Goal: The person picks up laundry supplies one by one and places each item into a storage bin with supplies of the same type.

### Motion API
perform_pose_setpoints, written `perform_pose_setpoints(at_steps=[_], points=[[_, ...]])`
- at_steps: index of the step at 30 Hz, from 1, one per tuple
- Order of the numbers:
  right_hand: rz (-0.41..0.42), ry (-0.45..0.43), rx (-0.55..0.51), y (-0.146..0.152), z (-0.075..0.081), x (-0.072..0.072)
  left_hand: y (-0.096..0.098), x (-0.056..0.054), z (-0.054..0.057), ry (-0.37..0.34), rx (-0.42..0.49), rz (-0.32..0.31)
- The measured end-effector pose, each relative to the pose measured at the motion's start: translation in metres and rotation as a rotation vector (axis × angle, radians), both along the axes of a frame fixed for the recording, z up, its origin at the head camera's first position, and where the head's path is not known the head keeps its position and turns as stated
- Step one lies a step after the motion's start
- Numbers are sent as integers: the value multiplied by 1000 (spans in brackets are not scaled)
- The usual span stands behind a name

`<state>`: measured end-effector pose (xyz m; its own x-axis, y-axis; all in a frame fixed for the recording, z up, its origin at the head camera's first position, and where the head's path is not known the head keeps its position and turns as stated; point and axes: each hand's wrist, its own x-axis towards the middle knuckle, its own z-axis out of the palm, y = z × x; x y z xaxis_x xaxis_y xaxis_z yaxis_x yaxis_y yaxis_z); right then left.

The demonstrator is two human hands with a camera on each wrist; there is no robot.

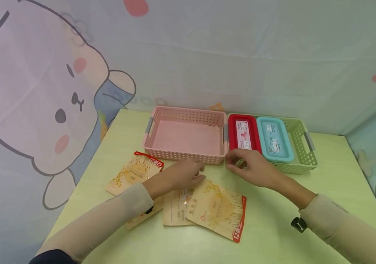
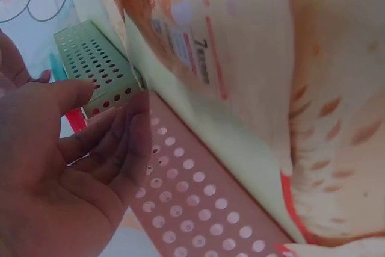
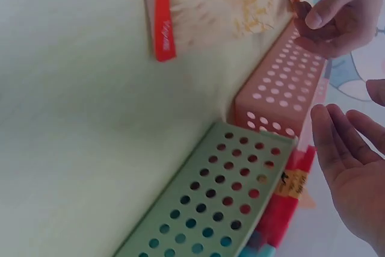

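My left hand [image 1: 186, 174] hovers over the beige pouches, its fingers loosely curled with nothing in them, close to the front wall of the pink basket [image 1: 184, 153]. Under and around that arm lie several flat pouches: a left pouch [image 1: 134, 172], a middle pouch [image 1: 176, 209] and a front pouch [image 1: 219, 209] with a red edge that overlaps the middle one. At the front left corner of the green basket [image 1: 301, 165] is my right hand [image 1: 254, 167]. Its fingers are gently bent and apart, holding nothing, as the right wrist view shows.
Inside the green basket sit a red container [image 1: 243, 132] and a light blue container [image 1: 275, 139], side by side. Both baskets stand next to each other at the back of the pale green table [image 1: 273, 227]. A printed cloth [image 1: 191, 66] hangs behind them.
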<state>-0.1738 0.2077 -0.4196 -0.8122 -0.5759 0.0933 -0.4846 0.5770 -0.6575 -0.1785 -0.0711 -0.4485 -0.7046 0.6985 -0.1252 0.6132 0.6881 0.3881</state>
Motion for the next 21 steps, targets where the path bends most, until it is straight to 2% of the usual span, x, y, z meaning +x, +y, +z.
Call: perform_pose_setpoints(at_steps=[3, 7, 10, 15, 21], points=[[16, -30, 10, -4, -9, 3, -2, 1, -4, -98, 44, 51], [36, -71, 20, -8, -22, 7, -4, 3, -6, -239, 109, 154], [49, -83, 28, -9, -32, 8, -6, 4, -9, -305, 144, 206], [51, -112, 48, -10, -50, 10, -5, 6, -16, -355, 183, 237], [62, -193, 65, -12, -68, 12, -1, 10, -19, -366, 183, 259]])
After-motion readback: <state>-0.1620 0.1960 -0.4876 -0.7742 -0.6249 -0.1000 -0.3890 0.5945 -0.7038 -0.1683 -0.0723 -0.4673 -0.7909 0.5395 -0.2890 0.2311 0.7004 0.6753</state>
